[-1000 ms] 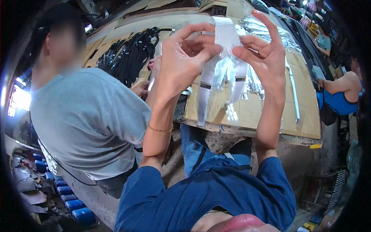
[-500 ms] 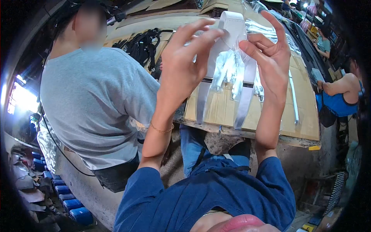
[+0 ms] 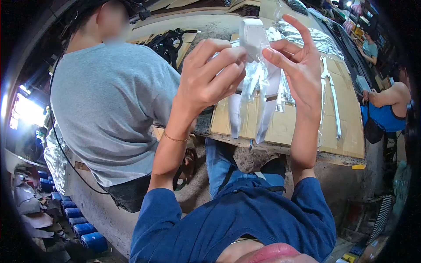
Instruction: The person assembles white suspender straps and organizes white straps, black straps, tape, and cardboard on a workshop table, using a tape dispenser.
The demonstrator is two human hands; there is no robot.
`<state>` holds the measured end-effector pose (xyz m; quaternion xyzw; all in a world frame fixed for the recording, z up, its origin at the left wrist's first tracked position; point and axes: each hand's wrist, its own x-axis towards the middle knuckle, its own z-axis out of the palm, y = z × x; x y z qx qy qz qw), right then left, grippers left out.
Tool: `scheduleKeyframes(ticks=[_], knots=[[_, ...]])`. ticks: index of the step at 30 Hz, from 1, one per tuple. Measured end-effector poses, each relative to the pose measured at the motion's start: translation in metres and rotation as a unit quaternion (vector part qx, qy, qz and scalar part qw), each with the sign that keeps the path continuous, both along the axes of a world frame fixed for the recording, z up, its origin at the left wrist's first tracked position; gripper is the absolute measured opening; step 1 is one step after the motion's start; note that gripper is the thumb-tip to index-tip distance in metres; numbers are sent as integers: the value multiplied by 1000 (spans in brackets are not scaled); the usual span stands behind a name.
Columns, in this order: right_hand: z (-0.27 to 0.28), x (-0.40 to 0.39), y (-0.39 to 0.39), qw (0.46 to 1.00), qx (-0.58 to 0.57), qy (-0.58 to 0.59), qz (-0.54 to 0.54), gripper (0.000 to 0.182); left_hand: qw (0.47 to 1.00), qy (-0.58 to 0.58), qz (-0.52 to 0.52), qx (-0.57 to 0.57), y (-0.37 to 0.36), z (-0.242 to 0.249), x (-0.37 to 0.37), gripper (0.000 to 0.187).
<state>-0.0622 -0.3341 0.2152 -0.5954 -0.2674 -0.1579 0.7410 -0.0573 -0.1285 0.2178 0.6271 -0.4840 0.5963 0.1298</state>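
Note:
A white strap (image 3: 253, 38) is held up before me, with a stitched loop at its top and two tails hanging down. Crinkled clear plastic (image 3: 253, 81) covers its middle and catches the light. My left hand (image 3: 215, 72) is closed at the strap's left side, its fingertips on the plastic and partly hidden. On the other side, my right hand (image 3: 300, 65) pinches the strap's edge between thumb and a bent finger, while its index finger points up. A dark band (image 3: 272, 97) crosses the right tail.
Below the strap lies a cardboard sheet (image 3: 342, 127) on the worktable. More white straps (image 3: 337, 105) lie to the right, black straps (image 3: 169, 46) at the back left. One person in a grey shirt (image 3: 109, 101) stands close on my left; another in blue (image 3: 386, 111) is at right.
My left fingers have curled in from a looser, spread pose onto the plastic. Both hands and the strap have shifted slightly left, and the strap's tails have swung closer together.

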Motion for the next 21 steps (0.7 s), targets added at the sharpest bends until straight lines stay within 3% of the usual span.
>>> scheduleKeyframes(ticks=[6, 8, 17, 21], knots=[[1, -7, 4, 999, -36, -14, -8, 75, 999, -8, -46, 1, 2, 0, -9, 24], [4, -13, 7, 997, -65, -13, -43, 74, 997, 40, -23, 63, 8, 6, -15, 25], [-2, -7, 13, 997, -76, -15, -24, 76, 974, 154, 89, 140, 17, 9, -27, 49], [-7, -1, 15, 998, -69, -9, 3, 76, 959, 249, 47, 128, 17, 15, -30, 49]])
